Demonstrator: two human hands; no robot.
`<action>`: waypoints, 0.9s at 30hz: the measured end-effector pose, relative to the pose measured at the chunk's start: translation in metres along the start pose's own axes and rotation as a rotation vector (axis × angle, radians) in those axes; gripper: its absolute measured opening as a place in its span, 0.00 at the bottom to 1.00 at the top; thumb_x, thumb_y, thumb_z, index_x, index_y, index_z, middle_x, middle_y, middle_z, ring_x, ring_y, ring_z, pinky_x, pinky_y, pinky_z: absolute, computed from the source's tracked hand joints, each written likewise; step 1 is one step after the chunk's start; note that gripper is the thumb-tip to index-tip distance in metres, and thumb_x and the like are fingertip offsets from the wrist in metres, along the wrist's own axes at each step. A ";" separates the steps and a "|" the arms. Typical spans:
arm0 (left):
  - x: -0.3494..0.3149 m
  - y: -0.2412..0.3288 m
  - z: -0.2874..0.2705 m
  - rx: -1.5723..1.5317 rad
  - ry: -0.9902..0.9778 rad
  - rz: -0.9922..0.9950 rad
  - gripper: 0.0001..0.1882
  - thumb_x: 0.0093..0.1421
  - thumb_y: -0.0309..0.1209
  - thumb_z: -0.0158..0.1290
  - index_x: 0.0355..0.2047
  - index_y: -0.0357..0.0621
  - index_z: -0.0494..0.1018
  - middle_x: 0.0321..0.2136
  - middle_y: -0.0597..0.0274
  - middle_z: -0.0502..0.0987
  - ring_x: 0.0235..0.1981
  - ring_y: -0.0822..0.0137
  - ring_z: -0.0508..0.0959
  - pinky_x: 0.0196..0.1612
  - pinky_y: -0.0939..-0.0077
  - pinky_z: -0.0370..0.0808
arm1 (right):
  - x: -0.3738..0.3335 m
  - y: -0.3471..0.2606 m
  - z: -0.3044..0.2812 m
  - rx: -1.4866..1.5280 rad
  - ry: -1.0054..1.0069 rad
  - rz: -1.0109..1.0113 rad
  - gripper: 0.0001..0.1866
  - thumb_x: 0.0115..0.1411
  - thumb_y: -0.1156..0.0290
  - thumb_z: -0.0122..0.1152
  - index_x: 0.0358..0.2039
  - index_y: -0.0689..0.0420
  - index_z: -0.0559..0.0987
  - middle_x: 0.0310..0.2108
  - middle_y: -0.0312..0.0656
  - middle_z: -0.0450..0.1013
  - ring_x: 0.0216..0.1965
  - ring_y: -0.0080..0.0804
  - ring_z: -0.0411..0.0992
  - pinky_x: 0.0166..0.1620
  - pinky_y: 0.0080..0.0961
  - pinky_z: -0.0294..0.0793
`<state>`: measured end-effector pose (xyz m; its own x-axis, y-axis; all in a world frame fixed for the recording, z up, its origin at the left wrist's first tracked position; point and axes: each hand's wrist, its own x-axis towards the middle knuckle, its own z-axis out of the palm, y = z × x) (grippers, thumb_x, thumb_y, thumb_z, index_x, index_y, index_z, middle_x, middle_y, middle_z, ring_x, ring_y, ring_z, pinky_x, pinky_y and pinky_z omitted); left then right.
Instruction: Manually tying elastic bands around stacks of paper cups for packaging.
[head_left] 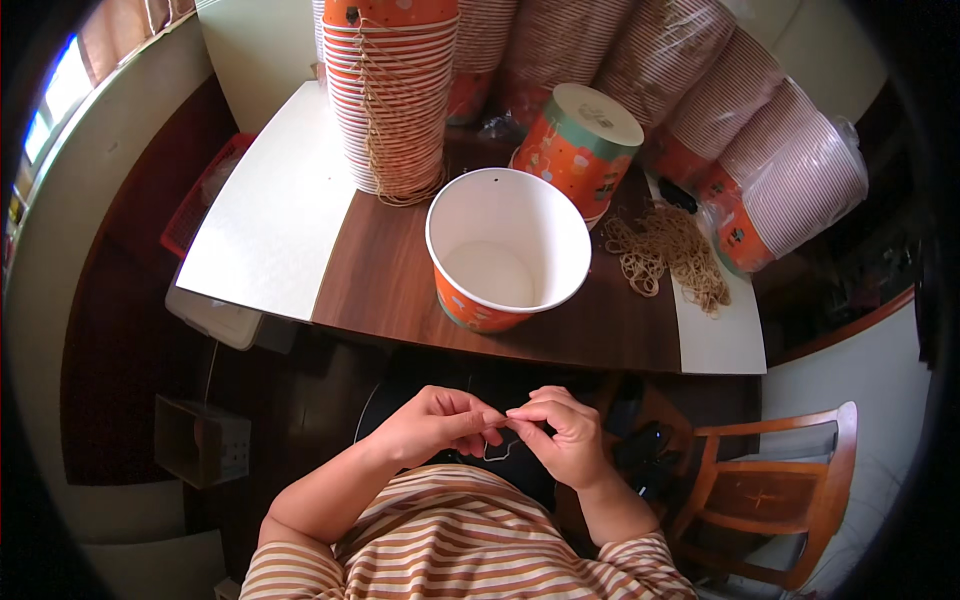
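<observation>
One left hand point(455, 420) and one right hand point(565, 430) pinch, fingertips together, off the tabletop's point(365, 280) front edge in my head view; on what, I can't tell. I see an open bucket point(508, 250) near that edge, partly hiding an upturned bucket point(575, 155); tan bands point(690, 255) toward the right edge; a bucket stack point(415, 110) behind left.

wooden chair point(762, 496), pale wall point(855, 355), bright window point(68, 82)

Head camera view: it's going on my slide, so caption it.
Left hand and right hand close together before a table with an open bucket and stacked buckets.
</observation>
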<state>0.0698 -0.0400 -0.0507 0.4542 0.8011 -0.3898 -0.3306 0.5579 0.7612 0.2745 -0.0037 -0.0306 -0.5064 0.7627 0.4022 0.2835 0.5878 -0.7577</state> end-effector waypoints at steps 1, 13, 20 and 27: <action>0.000 0.001 0.000 -0.001 0.001 -0.001 0.14 0.63 0.36 0.52 0.39 0.38 0.77 0.30 0.62 0.80 0.26 0.76 0.76 0.31 0.85 0.73 | 0.002 0.000 -0.001 0.000 -0.001 0.001 0.07 0.47 0.82 0.67 0.27 0.59 0.80 0.25 0.39 0.76 0.29 0.33 0.75 0.40 0.29 0.74; -0.005 0.001 0.008 0.064 0.034 0.149 0.08 0.61 0.27 0.54 0.36 0.33 0.75 0.29 0.63 0.78 0.29 0.78 0.76 0.35 0.84 0.75 | -0.005 0.002 0.008 0.505 -0.059 0.326 0.02 0.57 0.79 0.59 0.32 0.62 0.75 0.31 0.36 0.71 0.28 0.16 0.69 0.31 0.13 0.69; -0.009 0.005 0.010 0.168 0.028 0.232 0.07 0.62 0.27 0.52 0.36 0.34 0.74 0.28 0.65 0.77 0.30 0.79 0.74 0.35 0.84 0.73 | 0.004 -0.011 0.000 0.252 -0.096 0.062 0.09 0.53 0.84 0.60 0.35 0.61 0.75 0.29 0.40 0.71 0.28 0.25 0.72 0.30 0.19 0.72; -0.018 0.018 0.024 0.567 0.196 0.374 0.04 0.59 0.25 0.55 0.31 0.35 0.75 0.25 0.62 0.77 0.27 0.74 0.76 0.30 0.79 0.73 | 0.009 -0.009 -0.002 -0.026 -0.057 -0.179 0.09 0.51 0.81 0.64 0.34 0.60 0.75 0.30 0.43 0.71 0.27 0.36 0.73 0.29 0.26 0.74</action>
<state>0.0753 -0.0492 -0.0172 0.2190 0.9711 -0.0948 0.0710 0.0810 0.9942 0.2691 -0.0013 -0.0185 -0.5957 0.6293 0.4991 0.2055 0.7201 -0.6628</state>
